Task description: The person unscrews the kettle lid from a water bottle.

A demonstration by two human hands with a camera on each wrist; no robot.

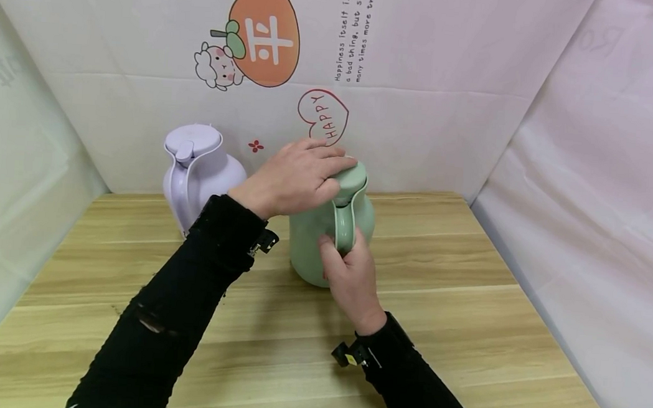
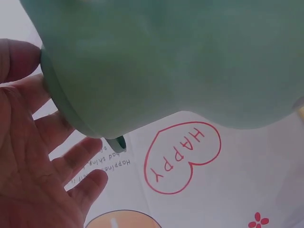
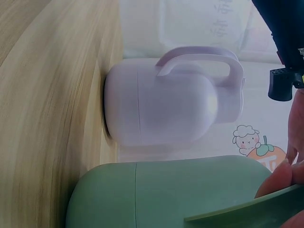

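green jug (image 1: 313, 240): upright on the counter (image 1: 466, 312), near its middle; landmark for all entries below. pale green body, matching lid (image 1: 353, 174), handle (image 1: 344, 227) on the near side.

left hand (image 1: 294, 180): over the green jug's top, palm down, fingers extended and lying across the lid. grip open, fingers flat; the left wrist view shows the relaxed palm (image 2: 28, 171) beside the lid's edge (image 2: 71, 109), thumb tip touching the rim.

right hand (image 1: 350, 274): at the near side of the green jug, fingers and thumb curled round the handle. grip closed on the handle.

lilac jug (image 1: 196, 174): upright on the counter, behind and left of the green jug, close but apart from it; handle toward the viewer. also in the right wrist view (image 3: 171, 102), past the green jug's body (image 3: 166, 194).

backdrop (image 1: 422, 110): white sheet behind the green jug, printed with a red "happy" heart (image 1: 323, 116), an orange fruit (image 1: 264, 35) with a small sheep, and lines of small text.

sleeves (image 1: 186, 301): black, both arms, each with a dark clip at the wrist.
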